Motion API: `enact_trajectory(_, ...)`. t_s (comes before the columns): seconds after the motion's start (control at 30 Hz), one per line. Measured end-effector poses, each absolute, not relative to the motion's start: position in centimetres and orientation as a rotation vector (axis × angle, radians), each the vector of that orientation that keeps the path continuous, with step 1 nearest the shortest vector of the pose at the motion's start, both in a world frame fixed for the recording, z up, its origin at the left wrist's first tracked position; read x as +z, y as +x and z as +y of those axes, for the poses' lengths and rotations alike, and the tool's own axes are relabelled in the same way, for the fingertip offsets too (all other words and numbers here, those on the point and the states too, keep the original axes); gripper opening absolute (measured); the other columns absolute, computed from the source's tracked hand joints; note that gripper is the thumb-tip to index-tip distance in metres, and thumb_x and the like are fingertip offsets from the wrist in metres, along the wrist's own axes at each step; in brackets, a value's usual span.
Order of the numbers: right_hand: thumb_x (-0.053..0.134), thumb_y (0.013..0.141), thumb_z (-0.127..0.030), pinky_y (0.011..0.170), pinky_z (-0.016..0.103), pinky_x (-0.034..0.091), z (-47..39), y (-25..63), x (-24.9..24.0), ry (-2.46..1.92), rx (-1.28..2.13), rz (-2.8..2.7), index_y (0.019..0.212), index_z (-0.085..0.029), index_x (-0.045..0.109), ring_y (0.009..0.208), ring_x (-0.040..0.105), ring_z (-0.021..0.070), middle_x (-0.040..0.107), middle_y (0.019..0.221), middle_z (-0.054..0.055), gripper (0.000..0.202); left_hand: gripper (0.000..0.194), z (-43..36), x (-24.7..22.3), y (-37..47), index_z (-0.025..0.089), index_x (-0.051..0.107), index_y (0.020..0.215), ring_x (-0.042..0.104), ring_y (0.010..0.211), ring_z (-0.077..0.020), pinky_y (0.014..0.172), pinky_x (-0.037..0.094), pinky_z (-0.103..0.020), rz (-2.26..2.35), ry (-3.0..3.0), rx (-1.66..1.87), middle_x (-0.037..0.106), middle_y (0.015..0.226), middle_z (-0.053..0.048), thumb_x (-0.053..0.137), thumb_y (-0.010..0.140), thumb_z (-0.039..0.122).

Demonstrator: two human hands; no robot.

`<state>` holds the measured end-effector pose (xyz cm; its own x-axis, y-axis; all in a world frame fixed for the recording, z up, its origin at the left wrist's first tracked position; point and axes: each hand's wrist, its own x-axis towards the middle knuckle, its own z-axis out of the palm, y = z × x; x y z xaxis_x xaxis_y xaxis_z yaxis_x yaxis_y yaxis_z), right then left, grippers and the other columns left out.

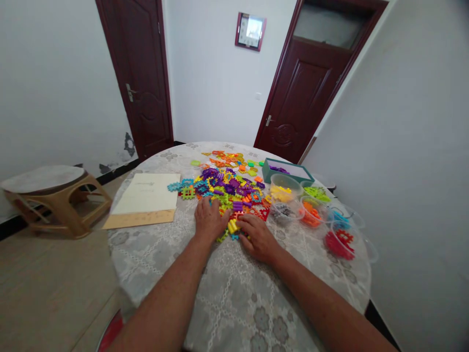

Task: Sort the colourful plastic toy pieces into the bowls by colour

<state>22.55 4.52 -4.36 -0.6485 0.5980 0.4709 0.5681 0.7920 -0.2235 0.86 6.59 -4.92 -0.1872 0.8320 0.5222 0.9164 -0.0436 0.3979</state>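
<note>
A heap of colourful plastic building pieces (229, 188) is spread over the middle of the table. At its near edge, my left hand (208, 219) rests on the pieces with its fingers reaching in and its thumb held apart. My right hand (259, 237) lies just to the right, fingers stretched over the edge of the heap and thumb apart. Between the two hands is a yellow ridged piece (233, 226), close to the fingertips of my right hand. Some fingertips are hidden among the pieces, and I see nothing gripped.
Clear plastic tubs on the right hold sorted pieces: yellow (282, 194), grey (285, 211), orange (310, 215), green, blue and red (339, 244). Behind them stands a green box (266, 172) with purple pieces inside. Paper sheets (146, 193) lie on the left; a stool (54, 205) stands beyond.
</note>
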Motion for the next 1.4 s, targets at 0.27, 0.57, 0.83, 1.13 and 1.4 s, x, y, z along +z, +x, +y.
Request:
enact_trajectory(0.27,0.064,0.094,-0.031,0.114,0.057,0.044,5.5,25.5,-5.4,-1.002,0.134,-2.192,0.143,-0.022,0.055,0.135,0.055,0.0313,0.06,0.143,0.017,0.051,0.035,6.3,-5.2,1.6,0.021,0.065,0.117,0.046,0.135,-0.0343,0.114,0.038,-0.049,-2.061,-1.961,-0.963,0.052,0.14,-0.016,0.07,0.085,0.035)
enact_trajectory(0.57,0.046,0.102,-0.03,0.114,0.048,0.046,5.3,25.8,-4.6,-1.111,0.448,-1.901,0.137,-0.023,0.062,0.13,0.06,0.0248,0.066,0.138,0.01,0.039,0.054,5.9,-5.1,2.4,0.02,0.054,0.141,0.056,0.122,-0.0323,0.109,0.04,-0.047,-1.944,-2.142,-1.021,0.066,0.125,-0.015,0.063,0.09,0.033)
enact_trajectory(0.83,0.045,0.089,-0.016,0.09,0.04,0.054,6.2,27.4,-4.7,-1.182,0.263,-1.93,0.102,-0.021,0.072,0.095,0.068,0.0237,0.073,0.098,0.008,0.03,0.037,5.8,-4.8,2.8,0.018,0.062,0.126,0.06,0.114,-0.0326,0.104,0.043,-0.046,-1.935,-2.125,-1.141,0.068,0.117,-0.014,0.061,0.093,0.034)
enact_trajectory(1.13,0.045,0.086,-0.009,0.088,0.036,0.053,5.1,27.6,-2.2,-1.083,0.282,-2.207,0.107,-0.02,0.068,0.095,0.066,0.0222,0.07,0.102,0.009,0.033,0.01,5.5,-4.2,3.0,0.022,0.064,0.093,0.06,0.103,-0.0285,0.097,0.047,-0.044,-1.86,-2.286,-1.173,0.066,0.099,-0.01,0.059,0.095,0.03)
enact_trajectory(1.4,0.068,0.087,-0.027,0.068,0.028,0.042,3.6,28.3,0.8,-1.208,0.464,-2.575,0.098,-0.022,0.066,0.077,0.06,0.0181,0.067,0.089,0.003,0.013,0.021,5.9,-4.2,2.9,0.022,0.066,0.098,0.063,0.109,-0.0263,0.104,0.05,-0.043,-1.918,-2.328,-1.446,0.068,0.104,-0.009,0.049,0.09,0.012)
